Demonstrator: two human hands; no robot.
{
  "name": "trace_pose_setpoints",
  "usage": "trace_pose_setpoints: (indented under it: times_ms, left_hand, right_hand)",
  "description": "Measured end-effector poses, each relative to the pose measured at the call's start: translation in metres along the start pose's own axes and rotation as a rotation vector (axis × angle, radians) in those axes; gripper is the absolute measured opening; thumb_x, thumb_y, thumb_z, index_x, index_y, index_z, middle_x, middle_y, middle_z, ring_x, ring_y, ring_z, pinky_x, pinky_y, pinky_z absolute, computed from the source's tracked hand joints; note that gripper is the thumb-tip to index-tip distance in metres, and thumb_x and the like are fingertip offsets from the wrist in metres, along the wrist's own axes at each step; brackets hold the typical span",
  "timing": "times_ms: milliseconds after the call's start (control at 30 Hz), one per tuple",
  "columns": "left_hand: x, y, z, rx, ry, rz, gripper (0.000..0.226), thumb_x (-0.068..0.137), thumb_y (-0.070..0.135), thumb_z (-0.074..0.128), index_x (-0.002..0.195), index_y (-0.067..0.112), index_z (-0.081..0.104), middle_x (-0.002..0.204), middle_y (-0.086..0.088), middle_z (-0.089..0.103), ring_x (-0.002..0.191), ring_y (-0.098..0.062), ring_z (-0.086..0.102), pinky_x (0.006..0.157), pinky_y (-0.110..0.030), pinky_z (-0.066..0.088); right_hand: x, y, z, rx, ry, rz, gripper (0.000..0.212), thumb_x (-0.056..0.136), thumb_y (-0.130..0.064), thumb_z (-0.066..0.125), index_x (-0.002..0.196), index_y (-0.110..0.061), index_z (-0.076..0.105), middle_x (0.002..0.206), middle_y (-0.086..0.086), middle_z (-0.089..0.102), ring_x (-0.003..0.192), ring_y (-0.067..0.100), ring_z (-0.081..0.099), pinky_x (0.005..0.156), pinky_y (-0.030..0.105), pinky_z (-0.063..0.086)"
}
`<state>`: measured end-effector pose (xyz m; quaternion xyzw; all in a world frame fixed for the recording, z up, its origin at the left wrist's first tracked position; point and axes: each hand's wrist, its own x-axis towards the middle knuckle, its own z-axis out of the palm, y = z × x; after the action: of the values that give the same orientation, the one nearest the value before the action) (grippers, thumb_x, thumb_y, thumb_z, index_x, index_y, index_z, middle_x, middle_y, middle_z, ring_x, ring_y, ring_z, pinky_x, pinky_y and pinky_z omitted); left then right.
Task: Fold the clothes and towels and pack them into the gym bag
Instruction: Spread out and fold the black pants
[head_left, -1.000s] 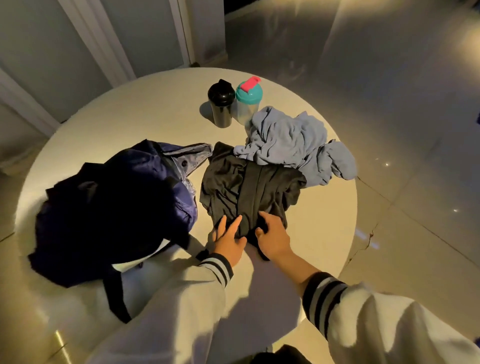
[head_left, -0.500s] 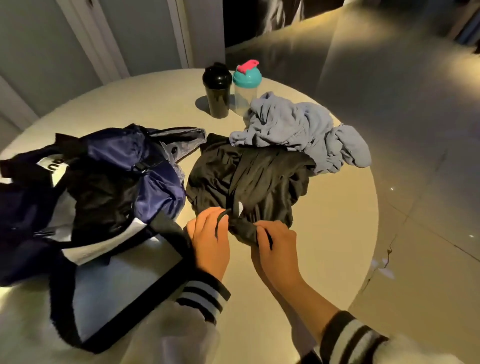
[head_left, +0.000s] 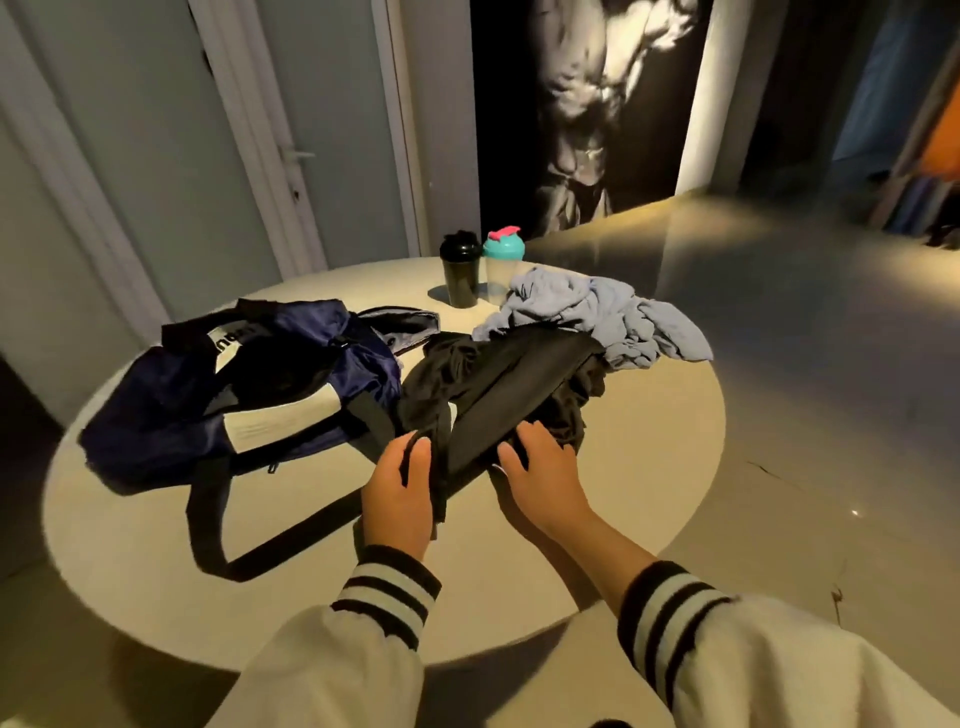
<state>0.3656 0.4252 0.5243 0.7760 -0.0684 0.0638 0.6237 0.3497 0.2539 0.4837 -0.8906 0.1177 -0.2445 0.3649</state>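
Left hand and right hand, each grip pinching the crumpled black fabric garment, have raised its near edge off the round cream desk, beside the navy gym bag; folding is likely starting.

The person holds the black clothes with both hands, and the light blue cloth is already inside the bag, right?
Not quite. The light blue cloth is not inside the bag. It lies crumpled on the table, beside the bottles, as the head view shows. The rest is right: the left hand and the right hand both hold the black clothes.
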Motion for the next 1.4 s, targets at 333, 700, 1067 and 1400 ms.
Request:
trace_pose_setpoints:
  times_ms: [333, 700, 1067, 1400]
  left_hand:
    - [-0.031, -0.015, -0.042, 0.079, -0.204, 0.07, 0.015, 0.099, 0.025, 0.059, 0.108, 0.03, 0.069, 0.105, 0.014, 0.068, 0.104, -0.006, 0.062, 0.098, -0.031, 0.051]
    - [0.005, -0.002, 0.0, 0.22, -0.289, 0.102, 0.061, 0.093, 0.055, 0.058, 0.147, 0.036, 0.038, 0.153, 0.011, 0.038, 0.142, -0.013, 0.034, 0.115, -0.039, 0.034]
    - [-0.006, -0.014, -0.004, 0.041, 0.03, -0.073, 0.025, 0.106, 0.03, 0.034, 0.113, 0.019, 0.055, 0.11, -0.004, 0.063, 0.101, -0.021, 0.059, 0.094, -0.04, 0.047]
    - [-0.057, 0.023, -0.034, 0.084, -0.504, -0.093, 0.045, 0.101, 0.039, 0.053, 0.069, 0.016, 0.074, 0.062, -0.003, 0.056, 0.057, -0.016, 0.052, 0.059, -0.024, 0.044]
  right_hand:
    - [-0.009, -0.002, -0.016, 0.305, 0.105, 0.077, 0.056, 0.102, -0.057, 0.033, 0.154, -0.041, 0.026, 0.154, -0.011, 0.041, 0.142, 0.017, 0.037, 0.119, 0.053, 0.027]
    - [-0.022, -0.012, -0.023, 0.412, -0.068, 0.069, 0.043, 0.105, -0.04, 0.044, 0.147, -0.042, 0.038, 0.114, -0.026, 0.061, 0.095, -0.01, 0.059, 0.082, 0.015, 0.046]
    - [0.0, -0.004, -0.013, 0.194, 0.123, 0.209, 0.056, 0.108, -0.042, 0.026, 0.16, -0.027, 0.012, 0.113, 0.001, 0.056, 0.106, 0.018, 0.048, 0.122, 0.053, 0.011]
    - [-0.021, -0.019, -0.026, 0.223, -0.048, 0.031, 0.034, 0.108, -0.038, 0.034, 0.132, -0.034, 0.058, 0.131, -0.008, 0.062, 0.129, 0.013, 0.049, 0.122, 0.048, 0.004]
